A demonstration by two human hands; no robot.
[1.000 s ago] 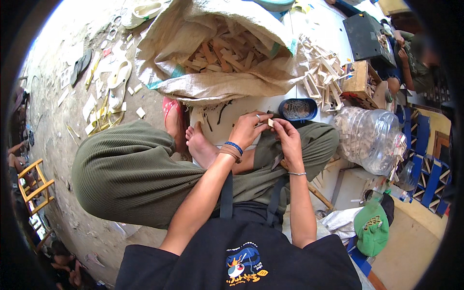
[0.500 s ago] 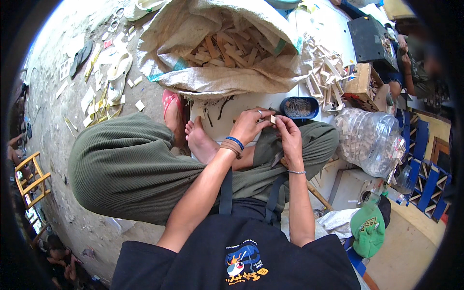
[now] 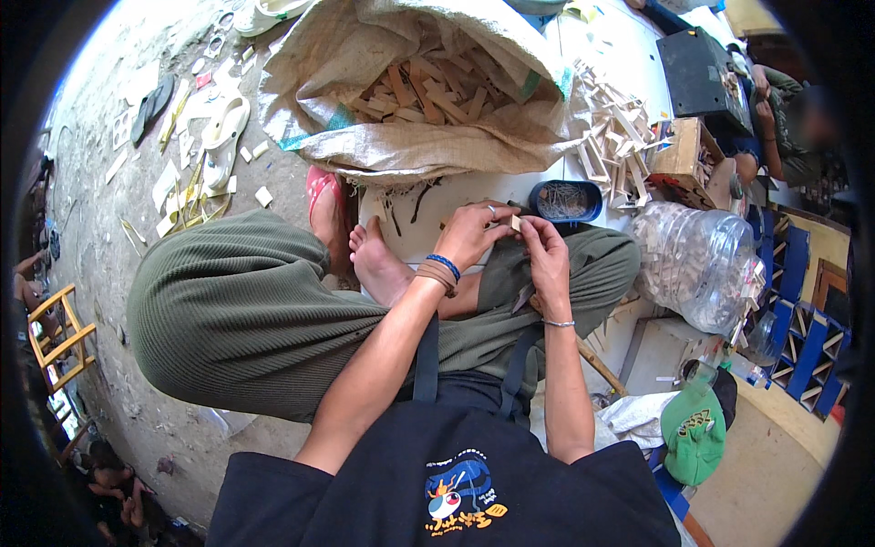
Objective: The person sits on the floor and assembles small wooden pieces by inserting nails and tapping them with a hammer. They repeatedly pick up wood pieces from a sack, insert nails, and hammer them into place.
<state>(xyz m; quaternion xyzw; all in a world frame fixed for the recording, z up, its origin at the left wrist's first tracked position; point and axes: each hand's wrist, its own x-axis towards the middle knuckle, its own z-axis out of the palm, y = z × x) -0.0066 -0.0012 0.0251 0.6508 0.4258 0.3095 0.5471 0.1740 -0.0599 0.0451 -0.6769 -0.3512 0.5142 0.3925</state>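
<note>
A small pale wood piece point(image 3: 516, 223) is pinched between my hands, above my lap. My left hand point(image 3: 472, 233), with a ring and wrist bands, grips it from the left with curled fingers. The fingertips of my right hand point(image 3: 545, 253) close on its right side. Just beyond my right hand stands a blue oval container point(image 3: 565, 215) with many thin metal pins, perhaps nails, in it. Further off, a large woven sack point(image 3: 410, 155) gapes, full of loose wooden strips point(image 3: 428, 91).
Pale wooden strips point(image 3: 620, 128) lie heaped right of the sack, by a wooden box point(image 3: 679, 164). A clear plastic jug point(image 3: 697, 264) full of pieces lies at right, near a green cap point(image 3: 693, 438). Sandals point(image 3: 223, 132) and scraps litter the left floor. Another person point(image 3: 788, 128) sits at far right.
My hands stay almost in the same place on the wood piece, with only slight finger movement. The person at far right has shifted a little.
</note>
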